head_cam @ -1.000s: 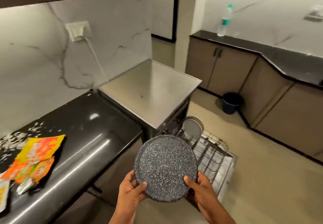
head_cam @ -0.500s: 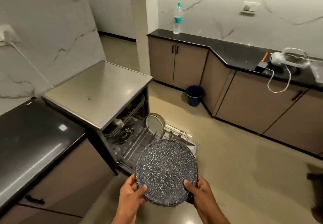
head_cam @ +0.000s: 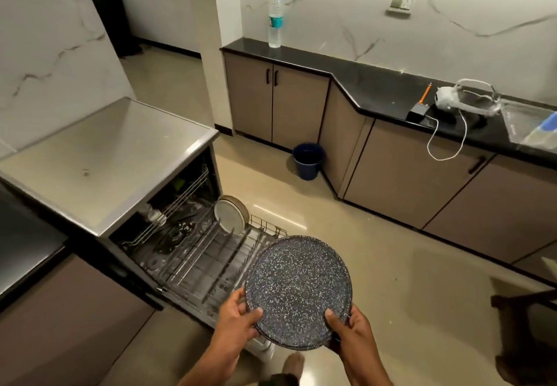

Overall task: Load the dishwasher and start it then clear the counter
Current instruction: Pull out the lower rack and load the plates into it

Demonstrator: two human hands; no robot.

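- In front of the open dishwasher [head_cam: 126, 156], the person stands with a dish in both hands; from where I stand this looks like the loading step, with starting the machine and clearing the counter yet to come.
- The dishwasher is the biggest thing here: steel top, door dropped down, and the lower rack [head_cam: 199, 262] pulled out over the door. The rack's wire rows look mostly bare.
- At the far end of that rack, a pale plate [head_cam: 230, 215] already stands on edge between the tines.
- Above the near corner of the rack, clear of it, hangs the speckled plate [head_cam: 297, 292]. It is round, dark grey flecked with white, with a low raised rim, and it is tilted so its face is towards the person. It looks hard and fairly heavy, I'd guess.
- The left hand [head_cam: 238, 322] pinches the plate's lower left edge, thumb on the face and fingers curled behind.
- The right hand [head_cam: 349, 331] pinches the lower right edge the same way.
- Next, I'd judge, the plate must be turned on edge and lowered between two rows of tines, near the pale plate, without knocking it.
- A bare foot [head_cam: 294, 366] shows on the floor just short of the dishwasher door.
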